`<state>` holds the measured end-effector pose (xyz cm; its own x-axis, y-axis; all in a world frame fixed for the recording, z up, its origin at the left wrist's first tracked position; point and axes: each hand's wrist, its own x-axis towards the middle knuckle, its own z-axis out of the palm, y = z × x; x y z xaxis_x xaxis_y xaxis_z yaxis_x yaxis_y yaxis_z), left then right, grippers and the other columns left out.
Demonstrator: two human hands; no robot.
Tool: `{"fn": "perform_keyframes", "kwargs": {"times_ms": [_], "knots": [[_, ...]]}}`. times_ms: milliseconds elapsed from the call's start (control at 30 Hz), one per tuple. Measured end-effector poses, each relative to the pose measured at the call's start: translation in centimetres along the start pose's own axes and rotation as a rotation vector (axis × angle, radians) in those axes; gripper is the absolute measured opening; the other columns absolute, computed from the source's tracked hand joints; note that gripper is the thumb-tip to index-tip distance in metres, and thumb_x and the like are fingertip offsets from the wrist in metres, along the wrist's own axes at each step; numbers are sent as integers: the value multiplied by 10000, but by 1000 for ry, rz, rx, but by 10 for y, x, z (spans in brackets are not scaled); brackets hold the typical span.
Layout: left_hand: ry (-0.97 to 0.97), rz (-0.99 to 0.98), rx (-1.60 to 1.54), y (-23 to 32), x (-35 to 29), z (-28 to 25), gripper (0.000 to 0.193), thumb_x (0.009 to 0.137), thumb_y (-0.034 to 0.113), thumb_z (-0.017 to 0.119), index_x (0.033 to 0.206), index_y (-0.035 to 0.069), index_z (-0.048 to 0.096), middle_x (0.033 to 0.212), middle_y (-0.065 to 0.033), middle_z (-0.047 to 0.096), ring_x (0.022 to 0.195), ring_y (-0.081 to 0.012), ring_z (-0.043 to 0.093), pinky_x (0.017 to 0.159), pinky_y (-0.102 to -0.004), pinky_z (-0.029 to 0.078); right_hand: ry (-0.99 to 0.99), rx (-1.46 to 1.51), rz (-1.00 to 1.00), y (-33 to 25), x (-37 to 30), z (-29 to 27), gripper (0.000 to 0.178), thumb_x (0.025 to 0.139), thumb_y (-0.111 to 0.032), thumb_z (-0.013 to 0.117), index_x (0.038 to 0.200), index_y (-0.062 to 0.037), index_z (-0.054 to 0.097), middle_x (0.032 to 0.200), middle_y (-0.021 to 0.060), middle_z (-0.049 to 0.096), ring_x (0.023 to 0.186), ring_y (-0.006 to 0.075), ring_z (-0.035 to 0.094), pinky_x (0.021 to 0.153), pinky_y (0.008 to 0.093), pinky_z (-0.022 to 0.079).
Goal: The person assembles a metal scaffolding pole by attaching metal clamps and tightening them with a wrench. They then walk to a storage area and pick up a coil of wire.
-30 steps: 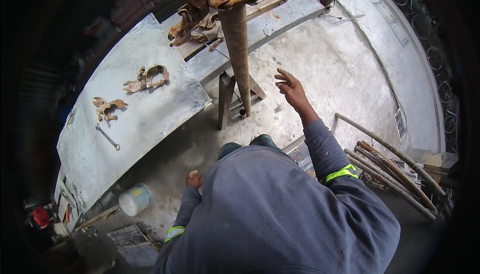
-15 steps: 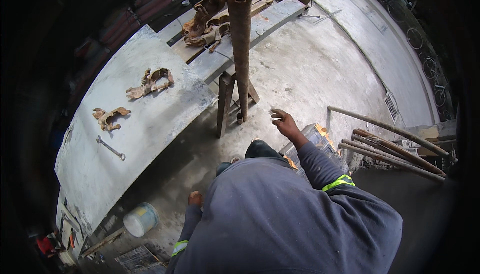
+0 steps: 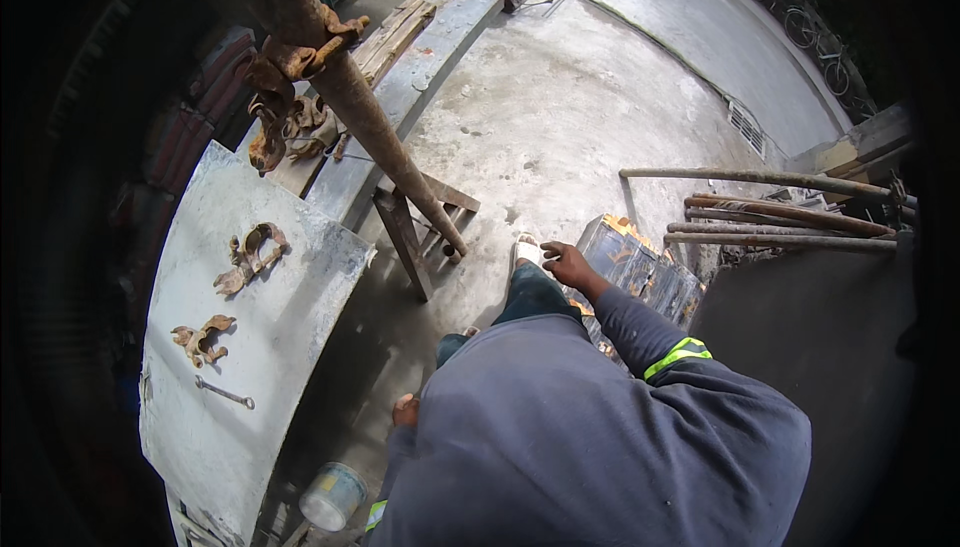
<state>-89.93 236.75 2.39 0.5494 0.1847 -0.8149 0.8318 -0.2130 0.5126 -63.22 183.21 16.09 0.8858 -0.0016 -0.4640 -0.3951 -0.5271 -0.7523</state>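
Note:
My right hand (image 3: pixel 567 263) hangs in front of my body over the floor, near my white shoe (image 3: pixel 526 247), its fingers loosely apart with nothing in them. Low on my left side, my left hand (image 3: pixel 405 410) is partly covered by my body, and its fingers are hidden. A rusty metal pipe (image 3: pixel 375 132) slants across the upper left, with a rusty pipe clamp (image 3: pixel 305 55) around it. Two more rusty clamps, one open-jawed (image 3: pixel 205 340) and one ring-shaped (image 3: pixel 250 259), lie on a pale tabletop (image 3: pixel 270 337). Beside them lies a combination wrench (image 3: pixel 224 393).
A plastic-wrapped bundle (image 3: pixel 640 272) sits on the floor close to my right arm. Several pipes (image 3: pixel 780 232) jut out at the right. A dark trestle leg (image 3: pixel 402 245) stands under a long metal beam (image 3: pixel 425 72). A bucket (image 3: pixel 333 497) lies below the tabletop.
My view has shifted, so the tabletop and pipe sit differently in it, the pipe leaning more. One leg now reaches forward. My right hand has lowered slightly, its fingers less spread.

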Motion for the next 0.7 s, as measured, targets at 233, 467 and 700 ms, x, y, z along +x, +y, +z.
{"fn": "perform_keyframes", "kwargs": {"times_ms": [233,467,700], "knots": [[-8,53,-80,78,26,39,431,906,184,674,1276,-31,620,1202,-155,697,1119,-259,663,985,-355,531,14,14,258,104,27,-34,499,816,-100,709,1291,47,662,1089,246,746,990,307,740,859,382,570],[47,-339,74,202,29,127,393,913,206,659,1271,42,660,1226,-165,706,1138,-297,669,1000,-383,531,-54,223,523,179,120,-128,496,826,-80,665,1307,36,652,964,198,752,759,246,724,660,363,559],[12,-199,119,437,94,267,441,961,215,656,1388,116,611,1467,-134,579,1331,-309,557,1123,-407,446,-12,386,534,163,235,-335,504,900,-67,608,1401,-24,561,1029,142,708,772,239,707,553,332,507]]}}
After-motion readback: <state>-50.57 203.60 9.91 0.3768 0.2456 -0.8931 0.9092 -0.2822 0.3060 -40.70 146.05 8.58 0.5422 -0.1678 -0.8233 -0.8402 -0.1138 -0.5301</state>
